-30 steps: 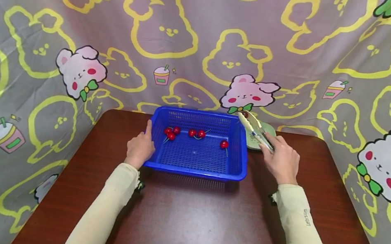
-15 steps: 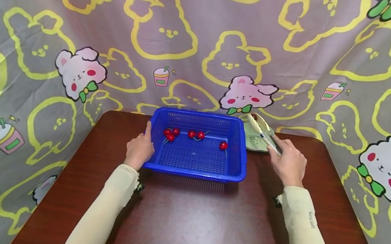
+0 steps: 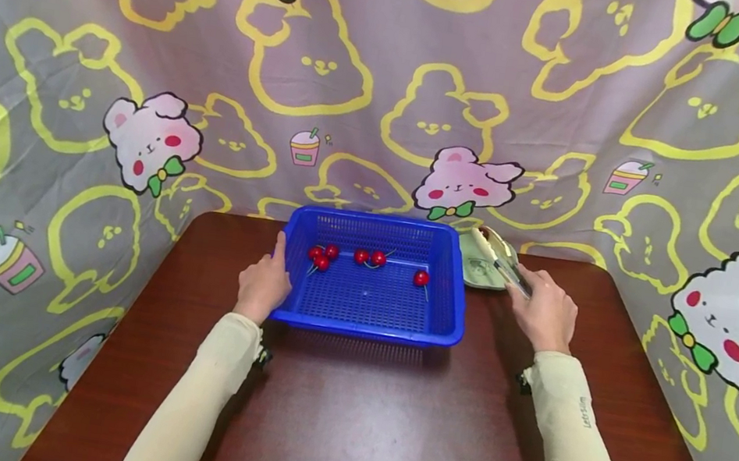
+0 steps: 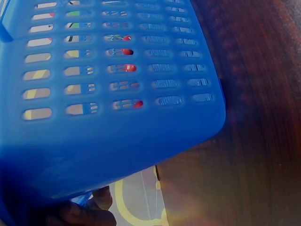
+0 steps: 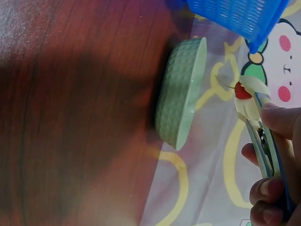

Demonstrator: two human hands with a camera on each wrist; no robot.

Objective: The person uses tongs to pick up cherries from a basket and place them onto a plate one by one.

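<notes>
My left hand (image 3: pixel 263 283) grips the left rim of a blue perforated plastic basket (image 3: pixel 366 329), one finger stretched along the edge. In the left wrist view its fingertips (image 4: pixel 89 214) show below the basket wall. Several red cherries with green stems lie inside: a cluster (image 3: pixel 319 256) at the left, a pair (image 3: pixel 370 257) in the middle, a single cherry (image 3: pixel 421 278) at the right. My right hand (image 3: pixel 546 309) holds tongs (image 3: pixel 506 265) with cream tips. Between those tips is a cherry (image 5: pixel 242 91), held above a light green dish (image 3: pixel 477 274) with a textured outside.
Basket and dish stand side by side toward the back of a brown wooden table (image 3: pixel 343 416). Patterned cloth (image 3: pixel 355 134) with bunny drawings hangs right behind them and along both sides.
The tongs with the cherry have moved right, from beside the basket's right rim to over the green dish. The left hand and basket have stayed put.
</notes>
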